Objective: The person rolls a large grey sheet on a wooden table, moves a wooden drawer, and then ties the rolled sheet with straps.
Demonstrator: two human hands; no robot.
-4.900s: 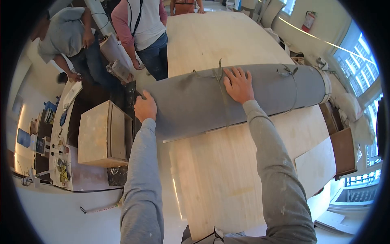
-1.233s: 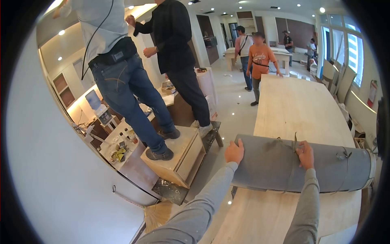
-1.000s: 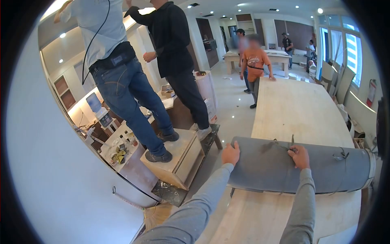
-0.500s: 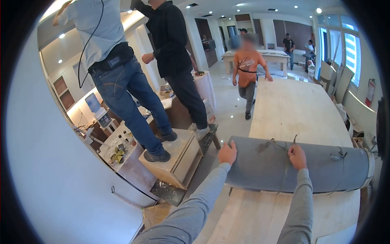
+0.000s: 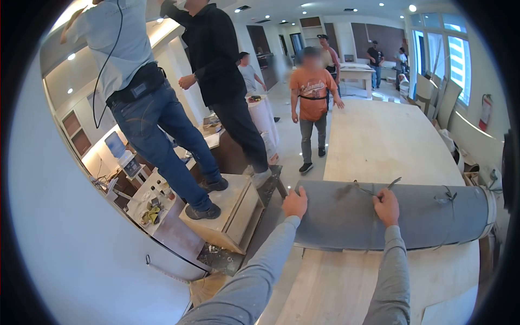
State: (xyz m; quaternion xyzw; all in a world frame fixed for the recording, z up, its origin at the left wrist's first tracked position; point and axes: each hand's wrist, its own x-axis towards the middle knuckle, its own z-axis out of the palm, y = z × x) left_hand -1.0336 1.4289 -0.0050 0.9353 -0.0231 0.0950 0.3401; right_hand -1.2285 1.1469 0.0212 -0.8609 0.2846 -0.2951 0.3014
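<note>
A large grey roll (image 5: 336,216) of sheet material lies crosswise on a pale wooden panel (image 5: 390,141), bound with thin dark ties. At its left end is my left hand (image 5: 295,203), its fingers curled against the roll's edge. My right hand (image 5: 386,207) rests on top of the roll, fingers closed around a tie cord (image 5: 366,189) whose loose ends stick up beside it. Another knotted tie (image 5: 447,196) sits farther right on the roll.
To the left, two people stand raised, one on a wooden cabinet (image 5: 222,208). A person in an orange shirt (image 5: 313,92) stands by the panel's far left corner, one hand near it. Boards (image 5: 447,108) lean along the right wall, near a fire extinguisher (image 5: 485,112).
The person in orange has come nearer along the panel's left side. More people now show behind. My right hand still holds the cord; the view has shifted slightly.
</note>
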